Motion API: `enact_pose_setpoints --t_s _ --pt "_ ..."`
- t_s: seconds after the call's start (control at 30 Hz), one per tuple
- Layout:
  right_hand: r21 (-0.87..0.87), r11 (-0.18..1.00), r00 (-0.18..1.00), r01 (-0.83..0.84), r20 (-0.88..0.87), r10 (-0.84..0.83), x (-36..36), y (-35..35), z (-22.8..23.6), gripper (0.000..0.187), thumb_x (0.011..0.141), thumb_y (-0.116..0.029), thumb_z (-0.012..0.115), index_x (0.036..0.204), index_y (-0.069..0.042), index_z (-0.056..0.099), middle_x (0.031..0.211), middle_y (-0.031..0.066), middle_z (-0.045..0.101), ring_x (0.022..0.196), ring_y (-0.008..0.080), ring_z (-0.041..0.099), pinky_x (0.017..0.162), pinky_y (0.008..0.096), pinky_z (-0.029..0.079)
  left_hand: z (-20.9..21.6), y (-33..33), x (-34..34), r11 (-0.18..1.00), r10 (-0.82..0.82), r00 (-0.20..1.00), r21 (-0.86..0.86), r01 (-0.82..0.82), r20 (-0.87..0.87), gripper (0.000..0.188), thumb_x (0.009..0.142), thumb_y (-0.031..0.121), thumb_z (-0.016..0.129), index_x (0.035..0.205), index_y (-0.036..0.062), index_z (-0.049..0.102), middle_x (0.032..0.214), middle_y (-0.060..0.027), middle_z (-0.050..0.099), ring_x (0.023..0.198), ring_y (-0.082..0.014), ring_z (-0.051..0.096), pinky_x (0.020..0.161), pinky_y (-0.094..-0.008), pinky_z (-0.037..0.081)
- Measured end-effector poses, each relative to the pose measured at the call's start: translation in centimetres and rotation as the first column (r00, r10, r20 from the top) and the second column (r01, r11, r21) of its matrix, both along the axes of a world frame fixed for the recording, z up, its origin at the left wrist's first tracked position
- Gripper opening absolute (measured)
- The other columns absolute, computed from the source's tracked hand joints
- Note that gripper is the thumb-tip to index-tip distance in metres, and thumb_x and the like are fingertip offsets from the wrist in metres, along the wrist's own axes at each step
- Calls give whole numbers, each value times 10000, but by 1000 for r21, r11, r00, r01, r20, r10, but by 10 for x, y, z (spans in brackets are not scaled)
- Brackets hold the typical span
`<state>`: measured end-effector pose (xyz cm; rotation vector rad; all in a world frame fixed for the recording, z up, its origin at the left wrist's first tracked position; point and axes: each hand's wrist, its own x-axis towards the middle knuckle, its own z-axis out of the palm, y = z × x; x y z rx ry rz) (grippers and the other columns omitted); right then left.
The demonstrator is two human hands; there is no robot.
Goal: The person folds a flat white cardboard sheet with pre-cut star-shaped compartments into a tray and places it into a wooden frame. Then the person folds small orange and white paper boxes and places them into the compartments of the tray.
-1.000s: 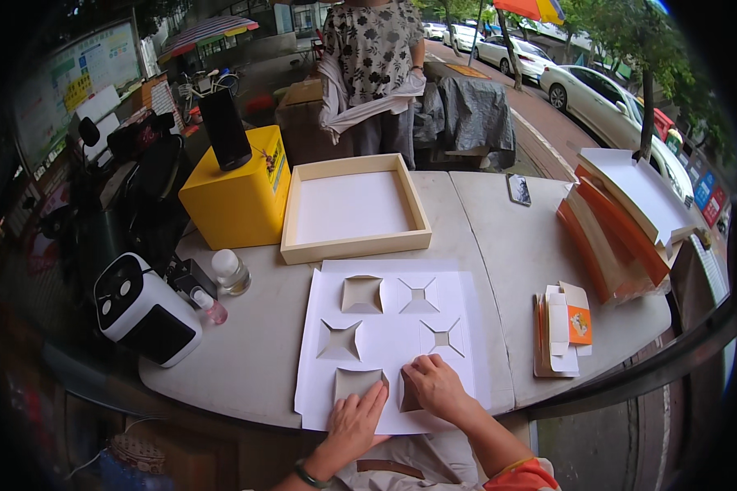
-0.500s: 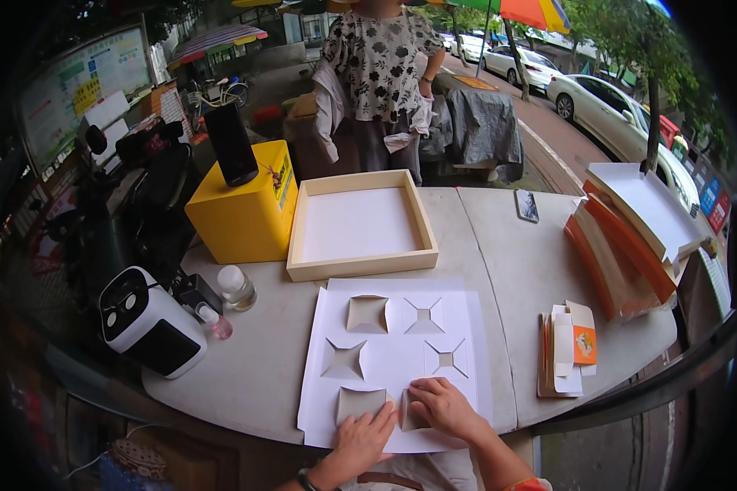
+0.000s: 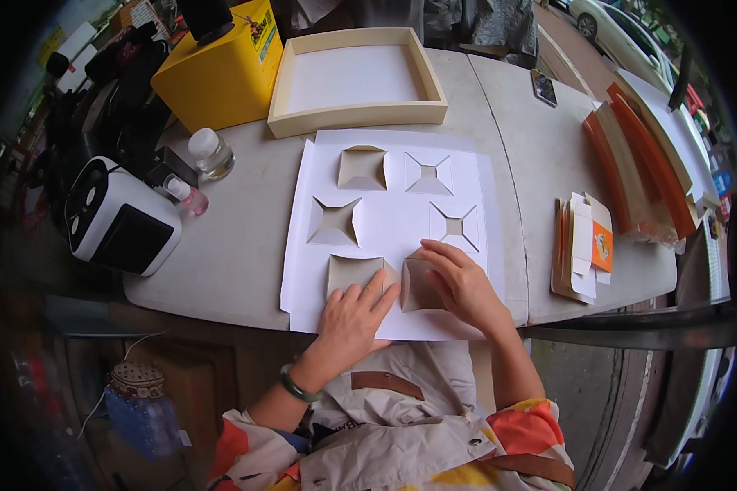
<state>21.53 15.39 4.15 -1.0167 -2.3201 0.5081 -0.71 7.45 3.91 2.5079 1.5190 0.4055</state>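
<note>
A white cardboard sheet [image 3: 395, 233] with cut-out openings lies flat on the table in front of me. Several openings have their flaps folded down; the two at the upper and middle right have narrow slits and a small square hole. My left hand [image 3: 350, 321] rests on the sheet at the near left opening, fingers spread, fingertips over its right edge. At the near right opening [image 3: 418, 288], my right hand [image 3: 465, 288] is bent over the edge with its fingers extended and thumb apart, holding nothing. Its fingers partly hide that opening.
Beyond the sheet stands a shallow wooden tray [image 3: 357, 119], beside a yellow box [image 3: 221, 78]. At left are a white-and-black device [image 3: 127, 221], a clear jar [image 3: 212, 154] and a pink bottle [image 3: 190, 196]. Folded cartons [image 3: 580, 250], a phone [image 3: 544, 87] and stacked orange-and-white cardboard [image 3: 647, 155] lie at right.
The view has tilted down, so the table sits higher and my lap shows. Both hands remain at the same openings; the right fingers have lifted and straightened somewhat.
</note>
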Motion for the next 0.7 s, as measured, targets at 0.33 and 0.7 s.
enact_pose_setpoints --t_s 0.33,0.7 --pt "164 986 991 -29 135 7 -15 -32 21 295 789 -64 686 1078 -26 638 1100 108 633 1036 272 599 984 446 434 11 -15 -9 990 75 985 106 -92 157 807 642 347 850 1331 70 535 1400 -139 457 1084 -294 515 908 -406 411" --pt "118 990 995 83 47 -89 -1 -23 8 242 744 13 705 975 -3 634 1014 118 649 916 300 623 749 379 536 5 13 -11 980 73 968 164 -114 238 304 777 54 722 1066 -3 646 1091 -110 612 994 -287 581 842 -394 494"
